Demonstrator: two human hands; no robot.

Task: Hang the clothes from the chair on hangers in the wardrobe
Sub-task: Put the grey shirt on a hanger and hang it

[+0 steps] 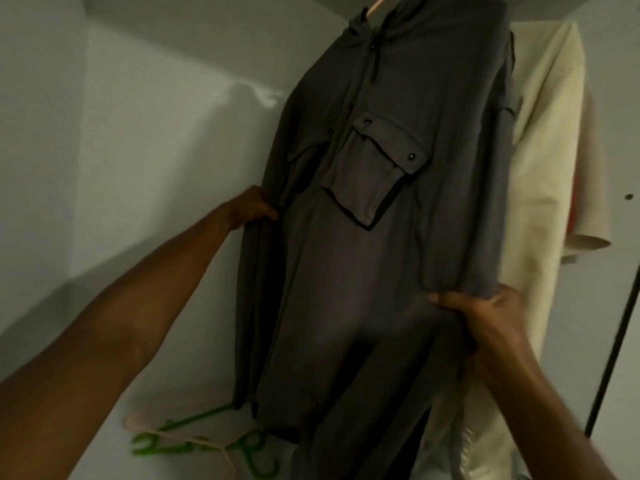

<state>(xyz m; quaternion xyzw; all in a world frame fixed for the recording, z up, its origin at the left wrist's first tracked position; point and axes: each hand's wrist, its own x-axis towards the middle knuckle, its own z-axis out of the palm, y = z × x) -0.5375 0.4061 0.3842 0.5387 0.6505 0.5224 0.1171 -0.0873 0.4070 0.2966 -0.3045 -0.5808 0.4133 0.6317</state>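
You are smoothing the grey shirt (381, 237) already hanging in the wardrobe (145, 140), your left hand (251, 209) pinching its side and right hand (485, 317) gripping its sleeve; next, release and fetch 1 green hanger (194, 441).

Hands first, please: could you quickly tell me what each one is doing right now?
Left hand: closed, pinching the left edge of the grey garment.
Right hand: closed, gripping the grey garment's lower right fold.

Green hangers (194, 441) and a pale hanger (180, 436) lie on the white wardrobe floor (114, 455).
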